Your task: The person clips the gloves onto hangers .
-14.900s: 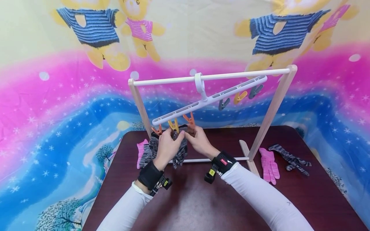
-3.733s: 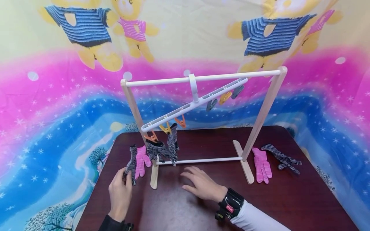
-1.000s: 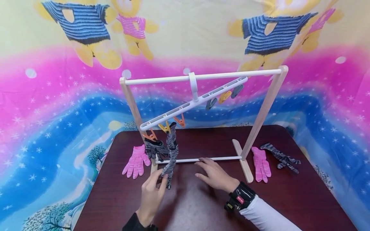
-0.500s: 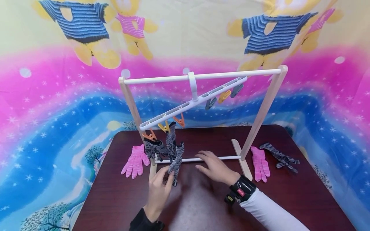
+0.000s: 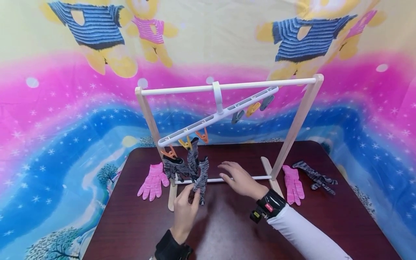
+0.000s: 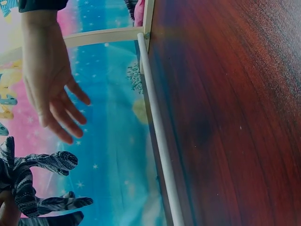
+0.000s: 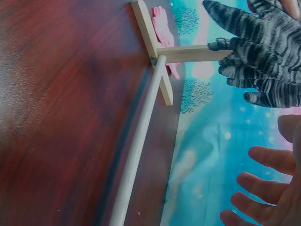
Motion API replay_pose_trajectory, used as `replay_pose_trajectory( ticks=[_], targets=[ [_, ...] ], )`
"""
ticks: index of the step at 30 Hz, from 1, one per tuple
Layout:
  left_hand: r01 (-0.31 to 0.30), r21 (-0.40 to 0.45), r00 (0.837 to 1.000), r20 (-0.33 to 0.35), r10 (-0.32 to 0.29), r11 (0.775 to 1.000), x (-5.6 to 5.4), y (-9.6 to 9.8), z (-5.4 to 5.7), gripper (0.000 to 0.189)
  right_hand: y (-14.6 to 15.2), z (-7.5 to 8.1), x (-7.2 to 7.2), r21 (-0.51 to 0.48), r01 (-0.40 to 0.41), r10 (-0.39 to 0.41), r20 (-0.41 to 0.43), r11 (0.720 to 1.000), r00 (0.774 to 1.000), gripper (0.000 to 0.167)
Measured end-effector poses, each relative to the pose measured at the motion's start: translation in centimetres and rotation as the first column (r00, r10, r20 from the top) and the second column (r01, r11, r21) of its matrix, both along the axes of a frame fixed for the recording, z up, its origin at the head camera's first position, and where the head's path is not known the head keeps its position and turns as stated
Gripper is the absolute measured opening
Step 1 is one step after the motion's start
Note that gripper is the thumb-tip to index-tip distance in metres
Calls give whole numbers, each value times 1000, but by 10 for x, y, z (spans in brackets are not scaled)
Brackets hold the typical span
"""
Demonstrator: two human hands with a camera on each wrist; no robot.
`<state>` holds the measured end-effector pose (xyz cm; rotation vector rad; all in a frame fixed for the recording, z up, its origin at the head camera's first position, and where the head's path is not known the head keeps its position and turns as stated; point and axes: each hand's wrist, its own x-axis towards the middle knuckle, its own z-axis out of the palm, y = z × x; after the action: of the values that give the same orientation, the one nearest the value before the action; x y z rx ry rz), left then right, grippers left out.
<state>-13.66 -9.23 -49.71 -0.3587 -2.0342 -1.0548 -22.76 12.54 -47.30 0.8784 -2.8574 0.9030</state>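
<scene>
Your left hand (image 5: 184, 213) pinches a grey glove (image 5: 203, 174) just beside the clipped gloves (image 5: 175, 168), whose weight probably tilts the hanger (image 5: 220, 115) down there. Your right hand (image 5: 243, 181), fingers apart, holds nothing, staying free near the glove.

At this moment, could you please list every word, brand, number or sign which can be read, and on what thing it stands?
No text is legible.
Red label on the black wrist strap of the right hand: pale marks, too small and blurred.
Yellow label on the wrist camera: too small.
</scene>
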Motion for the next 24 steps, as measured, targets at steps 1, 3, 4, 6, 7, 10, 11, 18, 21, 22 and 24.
replay_pose_trajectory(
  ticks=[1,3,4,6,7,10,11,18,21,22,24],
  targets=[
    [-6,1,1000,-1,6,1000,-1,1,-1,23,-1,1,-1,-3,2,-2,-10,1000,1000,41],
    [-16,7,1000,4,16,1000,-3,2,-2,23,-2,4,-4,-11,8,-8,-37,1000,999,39],
    [-22,7,1000,8,22,1000,-4,2,-2,22,-3,7,-5,-18,13,-14,-45,1000,999,39],
    [-33,3,999,13,33,999,-6,2,-2,21,-5,12,-7,-29,28,-30,-59,999,998,38],
    [-37,3,999,20,37,999,-7,2,-3,20,-6,15,-8,-39,34,-36,-62,999,997,38],
    [-49,-4,998,46,49,999,-9,2,-3,16,-10,24,-10,-52,60,-63,-55,997,996,40],
    [-54,-7,997,54,54,999,-9,3,-3,15,-11,27,-11,-57,66,-69,-55,996,996,40],
    [-82,-23,993,82,84,996,-11,4,-3,16,-21,49,-15,-121,103,-110,-51,987,993,43],
    [-73,-20,994,82,75,997,-14,5,-3,16,-26,57,-17,-147,111,-120,-55,983,991,46],
    [-70,-18,994,82,72,997,-15,6,-2,16,-27,60,-17,-154,112,-122,-58,982,991,47],
    [-64,-14,995,76,65,998,-17,7,-2,16,-30,65,-18,-166,113,-125,-60,980,990,49]
  ],
)
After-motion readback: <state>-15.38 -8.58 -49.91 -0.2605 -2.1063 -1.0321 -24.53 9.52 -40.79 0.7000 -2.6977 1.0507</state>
